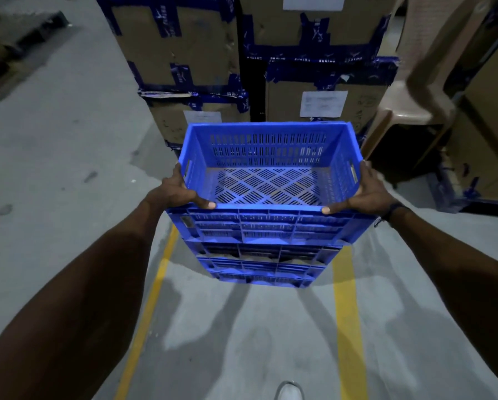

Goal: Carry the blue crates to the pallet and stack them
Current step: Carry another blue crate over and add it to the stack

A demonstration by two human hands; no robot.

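From the head camera, both arms reached forward and the top blue crate (268,171) sat between the hands, up at chest level over the concrete floor (68,125). The left hand (181,192) clamped the crate's left near corner, thumb hooked over the rim and fingers wrapped round the outer wall beside the handle slot. The right hand (366,194) did the same at the right near corner, thumb tip on the rim, a dark wristband (392,212) showing. Below it, the lower blue crates (265,261) were stacked, their ribbed walls facing the camera; whether the top one rested on them or hung just clear, I couldn't tell. Two yellow floor lines (348,327) ran underneath. Ahead stood cardboard boxes (184,47) bound in blue tape, and a beige plastic chair (415,90) to the right. A white shoe (289,391) peeked in at the bottom edge.
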